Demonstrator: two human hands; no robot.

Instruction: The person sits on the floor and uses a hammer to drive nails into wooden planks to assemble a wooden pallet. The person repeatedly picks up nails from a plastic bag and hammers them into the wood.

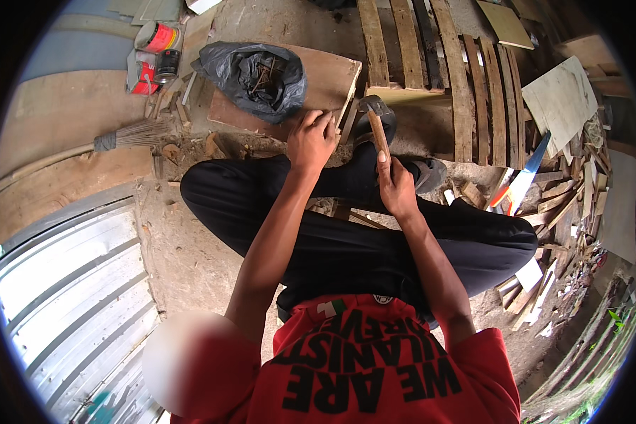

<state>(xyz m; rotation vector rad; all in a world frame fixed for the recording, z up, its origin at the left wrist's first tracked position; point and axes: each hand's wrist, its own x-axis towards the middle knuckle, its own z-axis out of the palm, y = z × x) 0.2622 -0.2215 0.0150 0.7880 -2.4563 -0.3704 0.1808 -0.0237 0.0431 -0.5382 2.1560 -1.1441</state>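
Note:
My right hand point(397, 185) is wrapped round the wooden handle of a hammer point(379, 134), its dark head pointing away from me beside my shoe. Over the near right edge of a brown wooden board point(326, 74), my left hand point(312, 141) is closed with its fingers bent together. Whatever those fingers pinch, if anything, is too small or hidden to make out. A black plastic bag point(215, 63) sits on the board with its mouth open. Thin, rusty-brown pieces that look like nails point(267, 74) lie inside it. The hammer head is apart from my left hand.
A slatted wooden pallet point(463, 99) stands at the far right. Near it, a handsaw point(528, 173) with an orange handle leans among scrap wood point(562, 201). Tins point(155, 39), a stick broom point(131, 134) and a corrugated metal sheet point(78, 275) are on the left.

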